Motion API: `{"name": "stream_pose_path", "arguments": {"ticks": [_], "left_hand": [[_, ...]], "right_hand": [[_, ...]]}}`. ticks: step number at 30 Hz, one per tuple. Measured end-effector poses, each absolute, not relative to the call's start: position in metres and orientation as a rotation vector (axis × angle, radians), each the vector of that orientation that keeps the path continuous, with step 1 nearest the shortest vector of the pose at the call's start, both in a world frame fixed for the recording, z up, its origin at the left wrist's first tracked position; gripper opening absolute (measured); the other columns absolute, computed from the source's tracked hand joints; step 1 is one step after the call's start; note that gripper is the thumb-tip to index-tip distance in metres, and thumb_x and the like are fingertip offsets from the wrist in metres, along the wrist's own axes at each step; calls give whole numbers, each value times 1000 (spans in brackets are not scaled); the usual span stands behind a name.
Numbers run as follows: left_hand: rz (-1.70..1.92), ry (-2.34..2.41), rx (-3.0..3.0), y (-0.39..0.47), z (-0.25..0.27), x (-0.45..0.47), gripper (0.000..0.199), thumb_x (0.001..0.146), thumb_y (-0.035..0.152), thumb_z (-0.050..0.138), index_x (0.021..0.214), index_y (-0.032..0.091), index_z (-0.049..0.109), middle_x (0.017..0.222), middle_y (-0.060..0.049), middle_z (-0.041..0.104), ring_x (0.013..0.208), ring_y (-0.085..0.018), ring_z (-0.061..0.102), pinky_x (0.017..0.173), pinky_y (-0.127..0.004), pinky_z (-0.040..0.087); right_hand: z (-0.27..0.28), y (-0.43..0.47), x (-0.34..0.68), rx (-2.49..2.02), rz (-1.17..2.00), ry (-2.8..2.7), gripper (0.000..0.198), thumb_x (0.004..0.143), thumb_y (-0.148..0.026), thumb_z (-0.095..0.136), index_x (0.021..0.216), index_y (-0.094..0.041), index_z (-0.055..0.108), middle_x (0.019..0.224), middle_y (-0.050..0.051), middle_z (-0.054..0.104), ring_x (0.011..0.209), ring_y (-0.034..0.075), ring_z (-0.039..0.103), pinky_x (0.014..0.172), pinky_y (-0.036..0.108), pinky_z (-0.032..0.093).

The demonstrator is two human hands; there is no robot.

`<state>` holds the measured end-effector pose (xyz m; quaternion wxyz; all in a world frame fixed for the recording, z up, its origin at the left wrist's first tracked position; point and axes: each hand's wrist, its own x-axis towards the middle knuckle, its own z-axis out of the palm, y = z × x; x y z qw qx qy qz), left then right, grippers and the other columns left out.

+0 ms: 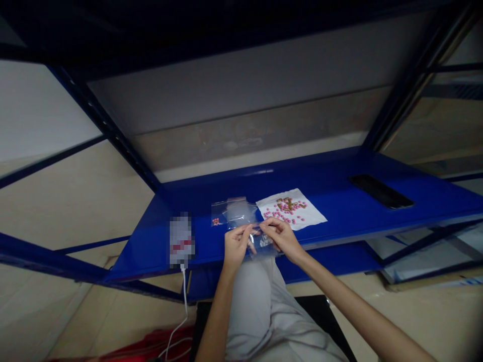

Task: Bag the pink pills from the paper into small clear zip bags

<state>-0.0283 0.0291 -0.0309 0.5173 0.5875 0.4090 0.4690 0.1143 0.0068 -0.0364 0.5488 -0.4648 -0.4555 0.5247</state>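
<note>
Both hands pinch the top edge of a clear plastic zip bag just over the shelf's front edge. My left hand grips its left side with thumb and fingers closed. On its right side, my right hand is closed the same way. Whether the bag's mouth is parted I cannot tell. Beyond my hands lies a stack of clear zip bags. A small bag with several reddish pills rests at its left. Behind my right hand, a white paper sheet bears many pink pills and brown capsules.
The blue metal shelf has upright posts at both sides and another level above. A black phone lies flat toward the right. At the left is a blurred-out device with a white cable hanging over the edge.
</note>
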Motion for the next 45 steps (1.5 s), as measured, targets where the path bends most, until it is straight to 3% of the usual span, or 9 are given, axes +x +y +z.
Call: {"name": "stream_pose_path", "arguments": {"ticks": [4, 15, 21, 29, 37, 42, 45], "left_hand": [[1137, 992, 1457, 28, -31, -29, 33, 78, 41, 56, 78, 11, 69, 73, -7, 71, 33, -9, 56, 34, -18, 42], [1151, 986, 1330, 28, -35, -27, 34, 68, 39, 67, 88, 12, 69, 72, -6, 71, 36, -9, 55, 33, -18, 43], [1202, 973, 1393, 31, -32, -27, 32, 77, 41, 58, 86, 12, 68, 71, -5, 70, 34, -8, 54, 33, -18, 41], [1249, 1033, 1451, 34, -33, -27, 29, 81, 39, 53, 82, 12, 66, 69, -3, 69, 33, -7, 54, 35, -18, 38], [1162, 948, 1433, 34, -41, -23, 40, 87, 46, 39, 95, 13, 62, 65, -2, 68, 32, -6, 51, 34, -17, 34], [1172, 1052, 1516, 32, -45, -23, 39, 85, 46, 41, 80, 14, 62, 50, 3, 59, 33, -8, 50, 38, -18, 36], [1180, 1073, 1503, 31, -44, -23, 39, 83, 47, 44, 70, 14, 60, 58, 2, 61, 35, -8, 50, 36, -19, 35]], "right_hand": [[-37, 7, 114, -1094, 1238, -1141, 28, 71, -46, 64, 77, -20, 57, 38, -11, 41, 26, 4, 30, 28, 17, 19], [-43, 12, 112, -1127, 1100, -1142, 26, 73, -45, 62, 80, -19, 60, 45, -6, 47, 30, 6, 35, 29, 19, 22], [-39, 12, 111, -1144, 1140, -1082, 27, 71, -44, 65, 80, -19, 61, 39, -7, 46, 25, 6, 33, 24, 18, 21], [-36, 12, 114, -1102, 1201, -1080, 30, 76, -43, 60, 91, -18, 65, 46, -7, 48, 25, 3, 35, 23, 14, 23], [-39, 13, 116, -1110, 1223, -1029, 28, 76, -44, 58, 85, -17, 64, 45, -8, 46, 25, 2, 34, 23, 13, 21], [-38, 13, 116, -1108, 1242, -1009, 27, 77, -45, 57, 70, -18, 57, 45, -7, 49, 26, 4, 34, 24, 15, 22], [-38, 12, 117, -1091, 1247, -1025, 28, 79, -45, 55, 68, -19, 53, 43, -8, 46, 26, 4, 33, 24, 15, 21]]}}
